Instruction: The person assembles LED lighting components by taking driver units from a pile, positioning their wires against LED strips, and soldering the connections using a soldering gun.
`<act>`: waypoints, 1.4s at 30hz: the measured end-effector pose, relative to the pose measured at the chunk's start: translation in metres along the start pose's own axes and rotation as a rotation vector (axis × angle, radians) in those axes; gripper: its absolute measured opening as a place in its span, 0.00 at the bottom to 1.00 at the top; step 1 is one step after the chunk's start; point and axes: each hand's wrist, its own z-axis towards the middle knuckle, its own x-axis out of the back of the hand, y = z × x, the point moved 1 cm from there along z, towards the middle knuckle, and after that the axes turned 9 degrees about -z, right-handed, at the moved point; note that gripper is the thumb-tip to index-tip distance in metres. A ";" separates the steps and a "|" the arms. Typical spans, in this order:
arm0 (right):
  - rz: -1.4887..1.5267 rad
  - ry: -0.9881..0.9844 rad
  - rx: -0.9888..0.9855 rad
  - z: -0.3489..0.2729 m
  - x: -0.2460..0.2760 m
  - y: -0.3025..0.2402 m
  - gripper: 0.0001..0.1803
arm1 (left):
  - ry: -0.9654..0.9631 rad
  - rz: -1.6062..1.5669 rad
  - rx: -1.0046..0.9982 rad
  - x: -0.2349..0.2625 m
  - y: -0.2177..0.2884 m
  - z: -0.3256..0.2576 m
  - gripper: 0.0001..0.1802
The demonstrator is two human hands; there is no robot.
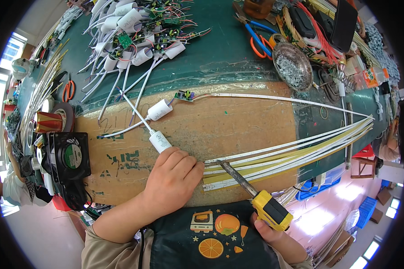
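My left hand (175, 177) is closed in a pinch on an LED driver with a white cylindrical housing (160, 141) and white cable; the fingers hide its lower end. Its fingertips are beside the near ends of a fanned bundle of white and yellowish LED strips (278, 154). My right hand (267, 231) grips a yellow and black soldering iron (271, 210), whose tip reaches the strip ends by my left fingers. Beyond, another white housing (160, 109) lies with its green circuit board (184, 96) out, wired to a single LED strip (274, 97).
Heaped drivers (130, 40) lie at the back. A black fan (68, 154) and red-gold can (48, 122) stand left. Back right are a metal dish of pale residue (292, 66), blue-handled pliers (258, 33) and orange-handled scissors (260, 47). Brown board (121, 179) covers the green tabletop's near part.
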 end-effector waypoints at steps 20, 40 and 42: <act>-0.015 0.013 0.036 0.001 -0.001 -0.001 0.12 | -0.018 -0.021 0.005 0.002 -0.001 0.001 0.17; -0.105 0.016 0.161 0.006 0.000 -0.004 0.12 | 0.008 -0.097 0.044 -0.001 -0.001 0.006 0.15; -0.066 0.007 0.108 0.005 0.000 -0.004 0.13 | 0.013 -0.101 0.040 -0.002 -0.002 0.006 0.15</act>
